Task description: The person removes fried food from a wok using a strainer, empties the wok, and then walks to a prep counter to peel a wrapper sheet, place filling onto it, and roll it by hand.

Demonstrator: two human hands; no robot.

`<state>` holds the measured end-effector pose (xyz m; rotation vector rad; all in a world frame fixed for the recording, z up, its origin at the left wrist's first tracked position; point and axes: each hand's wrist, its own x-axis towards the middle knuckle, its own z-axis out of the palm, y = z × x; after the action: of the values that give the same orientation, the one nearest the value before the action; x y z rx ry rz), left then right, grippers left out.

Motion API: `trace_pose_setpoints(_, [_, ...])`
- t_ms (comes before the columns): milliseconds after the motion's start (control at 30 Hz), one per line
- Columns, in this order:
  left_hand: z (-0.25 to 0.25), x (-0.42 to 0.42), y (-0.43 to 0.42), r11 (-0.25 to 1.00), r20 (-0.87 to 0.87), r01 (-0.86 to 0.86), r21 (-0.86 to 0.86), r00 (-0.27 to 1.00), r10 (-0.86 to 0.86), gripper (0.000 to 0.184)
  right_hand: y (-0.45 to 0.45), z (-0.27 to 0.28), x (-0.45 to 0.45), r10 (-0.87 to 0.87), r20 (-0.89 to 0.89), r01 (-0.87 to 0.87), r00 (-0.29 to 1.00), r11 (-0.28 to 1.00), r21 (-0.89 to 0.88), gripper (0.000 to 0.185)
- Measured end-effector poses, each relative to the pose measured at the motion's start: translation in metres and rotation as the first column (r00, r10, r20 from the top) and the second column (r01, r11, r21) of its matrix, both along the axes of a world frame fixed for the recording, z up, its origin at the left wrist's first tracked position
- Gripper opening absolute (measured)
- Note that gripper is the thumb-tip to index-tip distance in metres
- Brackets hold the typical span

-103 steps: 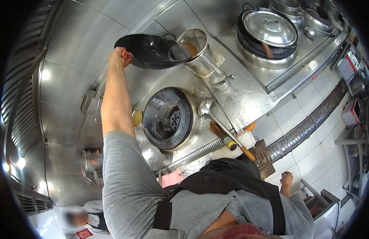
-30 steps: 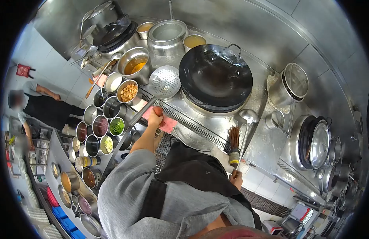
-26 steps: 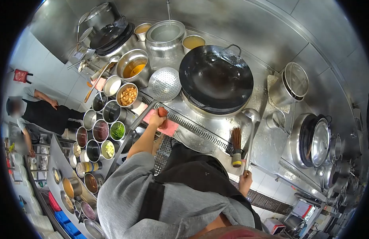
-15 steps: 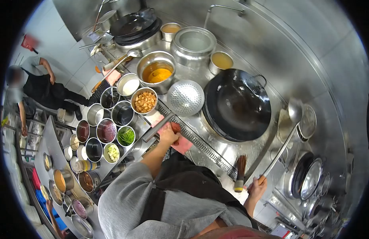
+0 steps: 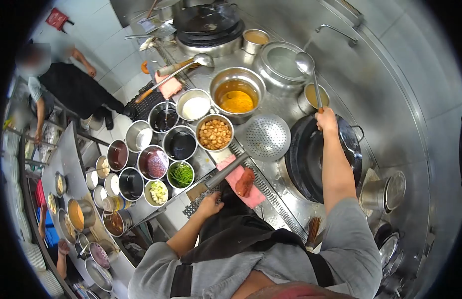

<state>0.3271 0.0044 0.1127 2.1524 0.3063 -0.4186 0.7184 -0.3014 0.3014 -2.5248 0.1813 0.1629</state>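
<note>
One ladle held long, across the wok

And there's the right hand [image 5: 325, 119], wrapped around the wooden end of the ladle [image 5: 305, 63]. Held that far back, I'd say, for length: the arm stretches over the wok [image 5: 310, 159], and the ladle's bowl hangs out on the far side, by the right rim of the steel pot [image 5: 273, 82]. Touching that rim? Can't tell from where I stand.

Down on the near side, the left hand [image 5: 209, 204] sits loosely curled just beside a grey bar [image 5: 226, 171], nothing showing in it, though its palm is hidden from me.

Look at the layout! A bunched red cloth [image 5: 245, 182] lies on a pink cloth [image 5: 258, 198] at the counter's near edge, presumably to keep a grip for hot metal close by. The perforated skimmer [image 5: 267, 137] rests left of the wok, and further left come browned chunks [image 5: 214, 133] and cut greens [image 5: 180, 174], clustered in steel containers, likely so everything stays within one arm's sweep.
</note>
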Motion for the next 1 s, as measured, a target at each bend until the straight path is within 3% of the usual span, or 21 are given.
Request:
trace_pose_setpoints(33, [-0.009, -0.015, 0.011, 0.999, -0.079, -0.033, 0.015, 0.996, 0.034, 0.054, 0.024, 0.008, 0.001, -0.063, -0.068, 0.073, 0.996, 0.982, 0.174, 0.02])
trace_pose_setpoints(67, [-0.019, -0.03, 0.024, 0.995, -0.169, -0.088, 0.04, 0.981, 0.093, 0.055, 0.035, 0.002, 0.011, -0.041, -0.07, 0.053, 0.997, 0.982, 0.182, 0.02])
trace_pose_setpoints(100, [-0.032, -0.047, 0.038, 0.988, -0.255, -0.137, 0.068, 0.955, 0.15, 0.056, 0.041, -0.007, 0.022, -0.038, -0.143, 0.093, 0.989, 0.91, 0.404, 0.012])
trace_pose_setpoints(133, [-0.056, -0.067, 0.051, 0.968, -0.298, -0.178, 0.178, 0.928, 0.226, 0.057, 0.043, -0.018, 0.032, -0.02, -0.216, 0.149, 0.976, 0.787, 0.599, 0.007])
trace_pose_setpoints(167, [-0.075, -0.095, 0.065, 0.935, -0.329, -0.208, 0.287, 0.896, 0.3, 0.058, 0.042, -0.032, 0.042, -0.006, -0.288, 0.239, 0.958, 0.574, 0.783, 0.004])
trace_pose_setpoints(200, [-0.081, -0.14, 0.081, 0.896, -0.376, -0.274, 0.349, 0.835, 0.401, 0.054, 0.045, -0.028, 0.039, 0.003, -0.273, 0.224, 0.962, 0.563, 0.795, 0.004])
trace_pose_setpoints(233, [-0.11, -0.172, 0.091, 0.871, -0.404, -0.242, 0.427, 0.811, 0.424, 0.049, 0.045, -0.025, 0.033, -0.041, -0.283, 0.273, 0.958, 0.427, 0.862, 0.004])
trace_pose_setpoints(267, [-0.132, -0.195, 0.104, 0.895, -0.551, -0.155, 0.419, 0.74, 0.386, 0.044, 0.042, -0.021, 0.027, -0.085, -0.3, 0.312, 0.95, 0.278, 0.909, 0.004])
trace_pose_setpoints(333, [-0.195, -0.251, 0.124, 0.886, -0.643, -0.278, 0.371, 0.612, 0.461, 0.034, 0.032, -0.008, 0.006, -0.104, -0.267, 0.285, 0.958, 0.24, 0.928, 0.006])
trace_pose_setpoints(367, [-0.184, -0.25, 0.119, 0.89, -0.637, -0.266, 0.371, 0.624, 0.452, 0.034, 0.023, 0.003, -0.007, -0.09, -0.238, 0.253, 0.967, 0.219, 0.942, 0.006])
trace_pose_setpoints(433, [-0.142, -0.248, 0.099, 0.733, -0.693, -0.582, 0.352, 0.365, 0.622, 0.024, -0.002, 0.013, -0.029, -0.07, -0.201, 0.211, 0.977, 0.184, 0.96, 0.009])
trace_pose_setpoints(533, [-0.107, -0.22, 0.071, 0.795, -0.686, -0.481, 0.37, 0.436, 0.583, 0.019, -0.041, 0.036, -0.086, -0.066, -0.187, 0.196, 0.98, 0.171, 0.966, 0.016])
trace_pose_setpoints(567, [-0.123, -0.219, 0.067, 0.823, -0.679, -0.459, 0.336, 0.487, 0.549, 0.024, -0.057, 0.039, -0.105, -0.062, -0.178, 0.186, 0.982, 0.194, 0.963, 0.018])
trace_pose_setpoints(633, [-0.191, -0.213, 0.075, 0.946, -0.642, -0.19, 0.262, 0.698, 0.318, 0.026, -0.084, 0.048, -0.15, -0.051, -0.17, 0.176, 0.984, 0.163, 0.971, 0.019])
trace_pose_setpoints(667, [-0.223, -0.208, 0.075, 0.942, -0.496, -0.088, 0.324, 0.832, 0.248, 0.028, -0.097, 0.052, -0.174, -0.013, -0.153, 0.154, 0.988, 0.131, 0.979, 0.02])
trace_pose_setpoints(700, [-0.194, -0.183, 0.062, 0.936, -0.481, 0.052, 0.349, 0.867, 0.131, 0.029, -0.109, 0.053, -0.196, 0.017, -0.139, 0.136, 0.99, 0.127, 0.982, 0.022])
trace_pose_setpoints(733, [-0.216, -0.172, 0.061, 0.975, -0.527, -0.106, 0.196, 0.827, 0.196, 0.032, -0.122, 0.053, -0.216, 0.033, -0.155, 0.149, 0.987, 0.135, 0.98, 0.024])
trace_pose_setpoints(800, [-0.202, -0.146, 0.037, 0.959, -0.411, -0.246, 0.14, 0.867, 0.283, 0.031, -0.141, 0.054, -0.256, 0.024, -0.184, 0.179, 0.983, 0.142, 0.974, 0.027])
trace_pose_setpoints(833, [-0.202, -0.142, 0.033, 0.964, -0.417, -0.226, 0.139, 0.87, 0.264, 0.031, -0.15, 0.051, -0.272, 0.028, -0.197, 0.192, 0.98, 0.132, 0.973, 0.028])
trace_pose_setpoints(900, [-0.2, -0.129, 0.021, 0.964, -0.418, -0.265, -0.034, 0.879, 0.228, 0.045, -0.162, 0.047, -0.298, 0.017, -0.236, 0.23, 0.972, 0.149, 0.962, 0.029])
trace_pose_setpoints(1000, [-0.127, -0.123, -0.015, 0.95, -0.538, -0.308, 0.054, 0.792, 0.288, 0.042, -0.175, 0.036, -0.313, -0.043, -0.283, 0.286, 0.958, 0.175, 0.942, 0.029])
